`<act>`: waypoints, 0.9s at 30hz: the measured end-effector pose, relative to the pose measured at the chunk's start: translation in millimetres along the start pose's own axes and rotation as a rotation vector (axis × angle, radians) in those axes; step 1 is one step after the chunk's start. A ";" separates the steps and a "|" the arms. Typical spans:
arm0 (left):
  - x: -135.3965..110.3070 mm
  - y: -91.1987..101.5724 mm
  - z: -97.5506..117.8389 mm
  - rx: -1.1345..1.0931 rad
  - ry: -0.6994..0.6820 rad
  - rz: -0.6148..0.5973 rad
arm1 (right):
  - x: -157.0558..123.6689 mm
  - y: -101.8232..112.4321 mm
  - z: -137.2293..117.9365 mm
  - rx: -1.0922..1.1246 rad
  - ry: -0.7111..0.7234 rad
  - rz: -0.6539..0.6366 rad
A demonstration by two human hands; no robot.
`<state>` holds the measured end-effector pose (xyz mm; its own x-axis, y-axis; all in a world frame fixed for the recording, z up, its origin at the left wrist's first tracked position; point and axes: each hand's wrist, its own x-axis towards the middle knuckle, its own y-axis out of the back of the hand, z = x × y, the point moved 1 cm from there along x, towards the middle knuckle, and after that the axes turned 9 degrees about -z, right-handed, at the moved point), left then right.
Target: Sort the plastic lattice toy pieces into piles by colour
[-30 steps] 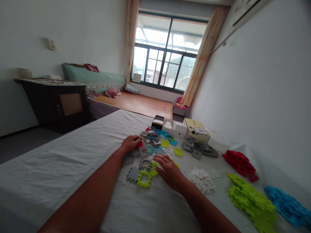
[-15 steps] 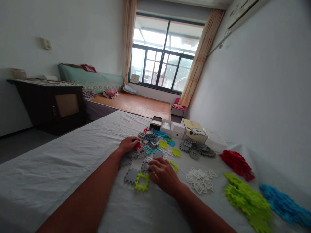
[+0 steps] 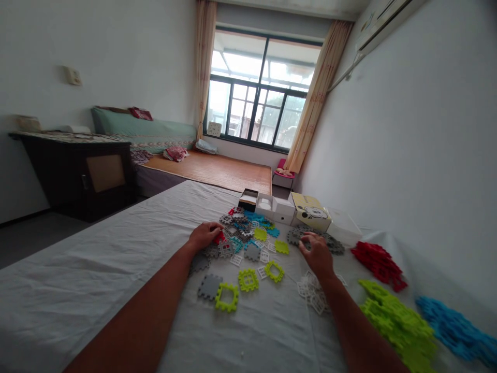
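My left hand point(image 3: 205, 236) rests at the left edge of a mixed heap of notched plastic tiles, its fingers closed on a red tile point(image 3: 219, 237) that shows just under the fingertips. Over a pile of dark grey tiles point(image 3: 333, 243), my right hand point(image 3: 317, 254) is held with its fingers bent and a little apart; I see no tile clearly gripped in it. Its wrist partly covers a pile of white window frames point(image 3: 310, 291). Between the hands lie a green window tile point(image 3: 248, 280), two green frames point(image 3: 227, 297) and a flat grey tile point(image 3: 210, 286).
Along the right lie piles of red tiles point(image 3: 378, 263), green tiles point(image 3: 399, 321) and blue tiles point(image 3: 454, 326). Behind the heap stand a black box point(image 3: 248, 199), white boxes point(image 3: 283, 210), a yellow box point(image 3: 310, 210) and a clear bin point(image 3: 345, 226) on the white cloth point(image 3: 128, 248).
My right hand has moved right and away from me, from the middle tiles to the dark grey pile. A grey tile beside its fingers has gone, and the green window tile now shows.
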<state>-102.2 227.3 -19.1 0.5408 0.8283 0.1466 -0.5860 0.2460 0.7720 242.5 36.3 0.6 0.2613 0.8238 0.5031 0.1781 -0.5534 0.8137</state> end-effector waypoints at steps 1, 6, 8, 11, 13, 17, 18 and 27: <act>0.1 -0.3 -0.2 -0.001 0.000 0.000 | 3.4 0.1 15.1 -0.027 -0.034 0.039; 1.2 -1.2 -1.8 -0.013 -0.018 0.001 | 6.9 -2.8 47.7 -0.050 -0.086 0.157; 1.6 -1.1 -2.2 -0.012 -0.018 0.001 | 4.9 -3.5 36.7 -0.014 -0.054 0.146; 1.9 -0.9 -2.2 0.002 -0.001 -0.005 | -2.1 -2.5 -7.9 0.107 0.044 0.033; 1.8 -1.0 -2.0 0.010 0.002 -0.009 | -12.9 -0.5 -52.7 0.221 0.157 -0.119; 0.6 -1.5 -1.0 0.011 0.000 -0.003 | -50.6 5.8 -148.0 0.327 0.508 -0.427; 0.2 -1.5 -0.5 0.008 -0.002 -0.002 | -60.8 6.6 -167.0 0.313 0.577 -0.483; -3.0 1.3 6.8 -0.009 0.032 -0.003 | -89.8 -23.6 -215.7 0.124 0.636 -0.607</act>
<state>-100.4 221.7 -14.3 0.5228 0.8433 0.1247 -0.5904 0.2527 0.7665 10.2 1.9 -0.9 -0.4819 0.8714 0.0919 0.2258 0.0222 0.9739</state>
